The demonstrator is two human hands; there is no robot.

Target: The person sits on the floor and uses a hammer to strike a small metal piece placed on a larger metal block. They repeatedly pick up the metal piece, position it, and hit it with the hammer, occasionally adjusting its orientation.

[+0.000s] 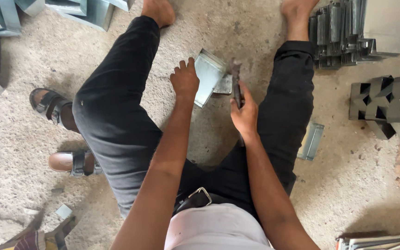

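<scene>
- The person is sitting on the concrete floor with legs spread, and a bent sheet-metal piece is lying on the floor between the knees
- The left hand is resting against the near left edge of that metal piece, fingers curled over it and steadying it; it is pressing rather than wrapping around it
- The right hand is closed around the handle of a dark hammer-like tool, whose head is pointing away from the person and sitting just beside the right edge of the metal piece, at or very near a small flat tab there; I cannot tell whether it is touching
- Judging by how things lie, the shaping of this piece is looking to be mid-way: the folds are already standing up along its sides, and the tool is being held at one edge as if more work is left there
- A stack of finished-looking folded metal parts is sitting beyond the right leg, and another small bent piece is lying just outside the right thigh, so several seem done already
- Dark angular metal blocks are lining the far right, and a pair of sandals is lying by the left leg
</scene>
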